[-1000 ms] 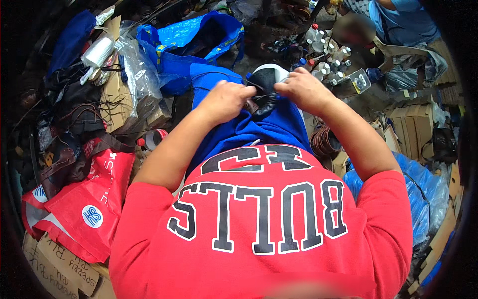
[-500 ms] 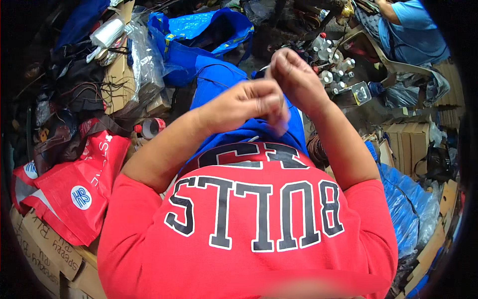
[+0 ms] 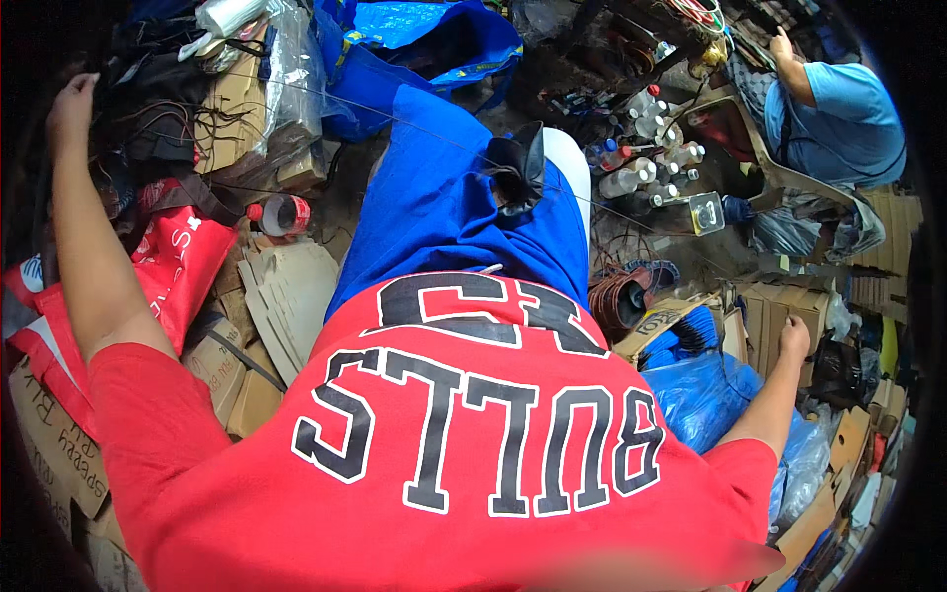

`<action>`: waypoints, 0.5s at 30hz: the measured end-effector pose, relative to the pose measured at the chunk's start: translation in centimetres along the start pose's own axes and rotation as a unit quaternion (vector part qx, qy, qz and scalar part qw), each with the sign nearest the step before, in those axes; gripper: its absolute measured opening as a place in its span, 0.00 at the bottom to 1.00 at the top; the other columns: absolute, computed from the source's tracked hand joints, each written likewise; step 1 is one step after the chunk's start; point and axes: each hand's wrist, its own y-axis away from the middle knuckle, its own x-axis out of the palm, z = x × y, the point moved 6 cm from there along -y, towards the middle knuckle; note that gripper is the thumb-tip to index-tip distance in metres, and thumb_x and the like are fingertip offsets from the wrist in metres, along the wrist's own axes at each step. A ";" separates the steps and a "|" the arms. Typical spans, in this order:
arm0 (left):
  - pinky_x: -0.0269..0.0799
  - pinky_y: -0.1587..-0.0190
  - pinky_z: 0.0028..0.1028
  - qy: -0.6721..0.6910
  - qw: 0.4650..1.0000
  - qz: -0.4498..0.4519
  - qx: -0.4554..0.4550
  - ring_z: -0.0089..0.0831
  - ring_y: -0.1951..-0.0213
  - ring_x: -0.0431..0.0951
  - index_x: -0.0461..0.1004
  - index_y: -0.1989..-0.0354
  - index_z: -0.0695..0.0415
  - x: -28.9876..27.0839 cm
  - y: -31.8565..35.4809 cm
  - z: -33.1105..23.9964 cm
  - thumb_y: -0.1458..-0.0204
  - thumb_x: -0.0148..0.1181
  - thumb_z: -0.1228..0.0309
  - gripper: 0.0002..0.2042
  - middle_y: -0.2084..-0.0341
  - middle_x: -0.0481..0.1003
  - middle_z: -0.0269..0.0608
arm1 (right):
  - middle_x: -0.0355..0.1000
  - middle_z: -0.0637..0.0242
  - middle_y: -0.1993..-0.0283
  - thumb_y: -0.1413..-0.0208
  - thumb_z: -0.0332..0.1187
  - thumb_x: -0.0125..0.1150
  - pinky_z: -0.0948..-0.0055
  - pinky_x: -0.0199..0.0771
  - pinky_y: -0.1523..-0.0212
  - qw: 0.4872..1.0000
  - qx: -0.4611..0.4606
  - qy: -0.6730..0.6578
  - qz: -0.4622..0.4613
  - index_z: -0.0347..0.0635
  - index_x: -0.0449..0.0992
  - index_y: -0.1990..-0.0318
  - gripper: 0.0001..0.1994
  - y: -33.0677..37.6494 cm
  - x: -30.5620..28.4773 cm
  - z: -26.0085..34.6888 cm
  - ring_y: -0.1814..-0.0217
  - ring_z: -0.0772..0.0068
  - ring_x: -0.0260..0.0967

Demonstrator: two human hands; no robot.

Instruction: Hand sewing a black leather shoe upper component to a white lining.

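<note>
Left hand [image 3: 71,107], right hand [image 3: 794,338] well apart, fingers apparently pinching thread [image 3: 424,132]. Black leather-like piece [image 3: 533,163]: probably light, supple; hold by rim.

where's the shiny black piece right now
In the head view, the shiny black piece rests above centre, toward the right side of the person's blue-clad lap, left of the clustered plastic bottles.

My hands have parted from above my lap: the left hand [image 3: 74,107] is now far out, fingertips together; the right hand [image 3: 793,340] is by the cardboard boxes [image 3: 774,314], fingers curled. The black piece [image 3: 517,170] on my lap is uncovered, and the loose strand [image 3: 414,127] over my leg has straightened.
</note>
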 end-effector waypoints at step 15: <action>0.70 0.65 0.31 0.480 0.707 0.336 0.396 0.37 0.70 0.76 0.76 0.64 0.59 5.4 34.3 -37.4 0.49 0.58 0.64 0.11 0.74 0.75 0.48 | 0.67 0.66 0.65 0.51 0.36 0.64 0.74 0.65 0.62 0.729 -0.488 -0.460 0.138 0.40 0.75 0.64 0.11 22.9 -2.3 42.4 0.63 0.73 0.64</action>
